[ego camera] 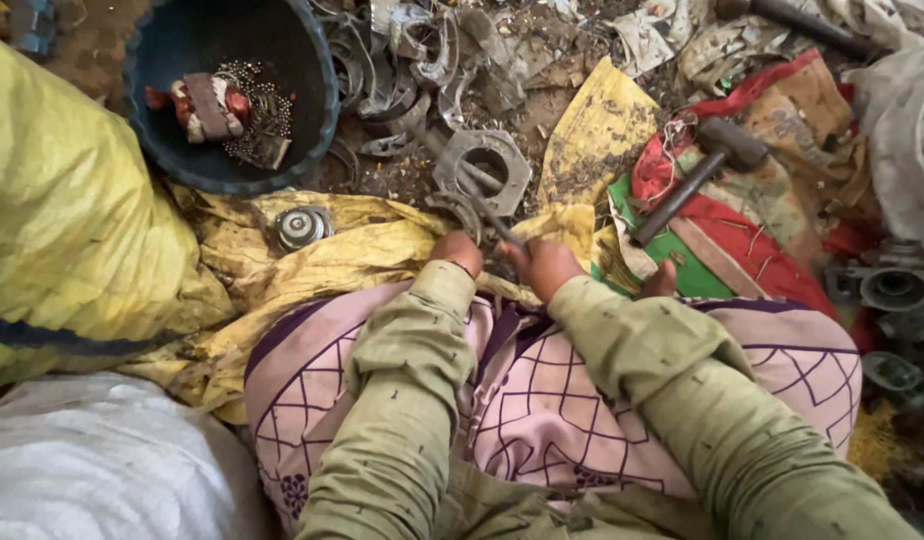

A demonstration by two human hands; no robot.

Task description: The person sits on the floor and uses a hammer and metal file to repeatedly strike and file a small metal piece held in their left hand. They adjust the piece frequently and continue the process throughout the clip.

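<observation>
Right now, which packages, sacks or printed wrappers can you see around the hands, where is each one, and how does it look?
Yellow sack: far left, bulging woven plastic with a dark stripe.
White sack: bottom left, pale woven fabric.
Printed sack: right of the right hand, crumpled flat, red, green and tan, a hammer lying on it.
Yellow wrapper: above the hands, dirty and creased.
No screens or signs.

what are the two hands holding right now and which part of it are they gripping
Both the left hand and right hand close on a small curved metal piece and a thin rod between them. The exact place of the grip is hidden by the fingers.
</observation>
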